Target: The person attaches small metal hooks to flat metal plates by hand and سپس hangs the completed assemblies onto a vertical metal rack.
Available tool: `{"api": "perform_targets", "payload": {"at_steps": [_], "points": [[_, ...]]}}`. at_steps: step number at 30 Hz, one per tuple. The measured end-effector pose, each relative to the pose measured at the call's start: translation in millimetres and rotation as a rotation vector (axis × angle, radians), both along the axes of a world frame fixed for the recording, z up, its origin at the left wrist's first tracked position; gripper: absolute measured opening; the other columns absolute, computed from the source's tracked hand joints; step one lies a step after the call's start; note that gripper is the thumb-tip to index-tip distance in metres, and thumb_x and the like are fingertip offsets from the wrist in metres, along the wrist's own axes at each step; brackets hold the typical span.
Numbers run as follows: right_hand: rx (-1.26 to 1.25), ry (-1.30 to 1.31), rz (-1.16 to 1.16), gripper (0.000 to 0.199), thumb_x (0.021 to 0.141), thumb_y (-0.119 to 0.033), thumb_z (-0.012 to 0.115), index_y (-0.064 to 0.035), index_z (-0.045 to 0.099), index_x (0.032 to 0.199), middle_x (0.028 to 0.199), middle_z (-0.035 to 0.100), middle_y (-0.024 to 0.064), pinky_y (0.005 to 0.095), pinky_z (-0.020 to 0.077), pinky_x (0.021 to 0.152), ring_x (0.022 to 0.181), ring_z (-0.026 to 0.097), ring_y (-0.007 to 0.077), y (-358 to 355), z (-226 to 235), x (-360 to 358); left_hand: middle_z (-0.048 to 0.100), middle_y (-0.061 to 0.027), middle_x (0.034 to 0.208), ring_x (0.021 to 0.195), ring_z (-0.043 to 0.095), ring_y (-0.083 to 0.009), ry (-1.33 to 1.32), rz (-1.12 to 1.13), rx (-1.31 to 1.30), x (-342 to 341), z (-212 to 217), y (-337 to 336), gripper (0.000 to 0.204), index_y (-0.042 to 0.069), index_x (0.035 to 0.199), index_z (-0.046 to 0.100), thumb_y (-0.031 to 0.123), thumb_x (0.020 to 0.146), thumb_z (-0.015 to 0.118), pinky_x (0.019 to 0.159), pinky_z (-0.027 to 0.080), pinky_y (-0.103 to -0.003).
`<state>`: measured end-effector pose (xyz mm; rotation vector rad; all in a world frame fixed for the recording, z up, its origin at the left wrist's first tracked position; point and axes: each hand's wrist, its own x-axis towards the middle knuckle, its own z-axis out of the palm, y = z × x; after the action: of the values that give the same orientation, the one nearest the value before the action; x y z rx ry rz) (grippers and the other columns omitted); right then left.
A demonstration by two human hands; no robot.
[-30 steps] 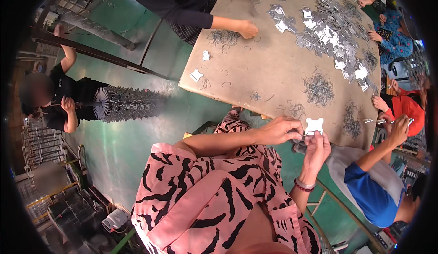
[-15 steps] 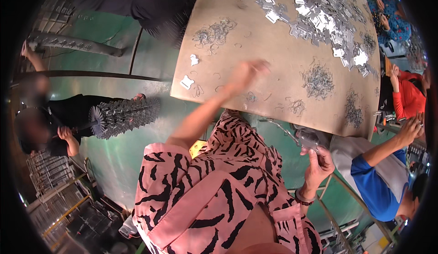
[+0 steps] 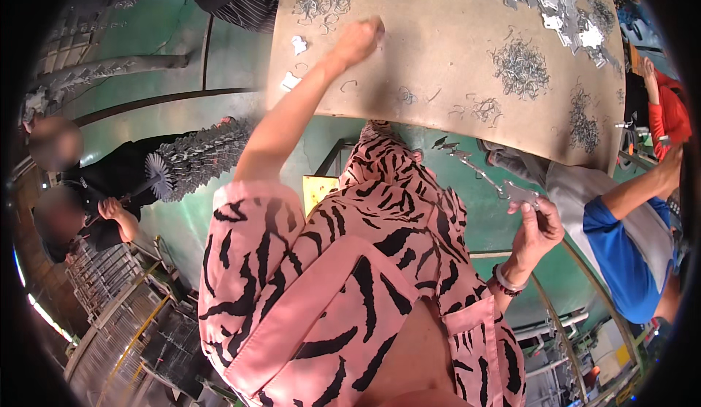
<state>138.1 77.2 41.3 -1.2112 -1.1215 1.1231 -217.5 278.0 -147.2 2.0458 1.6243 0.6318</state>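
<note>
Stretching further than a moment ago, the left hand (image 3: 358, 40) is now pressing curled fingers onto the brown table (image 3: 438, 56) at upper centre; what it is pinching is too small to tell. At right centre, the right hand (image 3: 537, 228) is gripping a flat metal piece (image 3: 520, 192).

Left hand (image 3: 358, 40) fingertips blurred on the table (image 3: 438, 56), contact unclear. Metal piece (image 3: 520, 192) in right hand (image 3: 537, 228) too small to identify. Table's far end cut off.
</note>
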Motion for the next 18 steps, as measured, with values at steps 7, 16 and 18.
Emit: {"api": "perform_targets", "payload": {"at_steps": [7, 16, 18], "points": [[0.095, -0.002, -0.045, 0.024, 0.074, 0.01, 0.06, 0.0047, 0.057, 0.097, 0.081, 0.062, 0.0136, 0.0246, 0.048, 0.057, 0.065, 0.059, 0.0162, 3.8, 8.2, 11.7, 0.063, -0.0158, 0.081, 0.075, 0.061, -0.0322, -0.056, -0.076, -0.161, 37.1, -10.0, -91.3, 0.015, 0.003, 0.088, 0.06, 0.016, 0.081, 0.056, 0.069, 0.049, -0.037], [0.157, 0.094, -0.085, 0.02, 0.073, 0.005, 0.062, 0.0015, 0.058, 0.093, 0.075, 0.06, 0.0129, 0.0255, 0.0453, 0.052, 0.059, 0.056, 0.0178, 3.4, 0.7, 30.9, 0.062, -0.0198, 0.084, 0.075, 0.061, -0.035, -0.053, 0.175, 0.143, -11.1, 0.3, 16.2, 0.018, 0.004, 0.086, 0.065, 0.02, 0.076, 0.061, 0.069, 0.049, -0.04], [0.183, 0.151, -0.075, 0.02, 0.074, 0.003, 0.062, 0.0005, 0.058, 0.093, 0.074, 0.059, 0.0126, 0.0261, 0.0439, 0.051, 0.059, 0.054, 0.0183, 3.2, -1.7, 28.7, 0.061, -0.0197, 0.086, 0.08, 0.06, -0.0346, -0.036, 0.231, 0.104, -20.3, -0.6, 51.5, 0.017, 0.004, 0.084, 0.065, 0.019, 0.076, 0.061, 0.072, 0.048, -0.04]]}}
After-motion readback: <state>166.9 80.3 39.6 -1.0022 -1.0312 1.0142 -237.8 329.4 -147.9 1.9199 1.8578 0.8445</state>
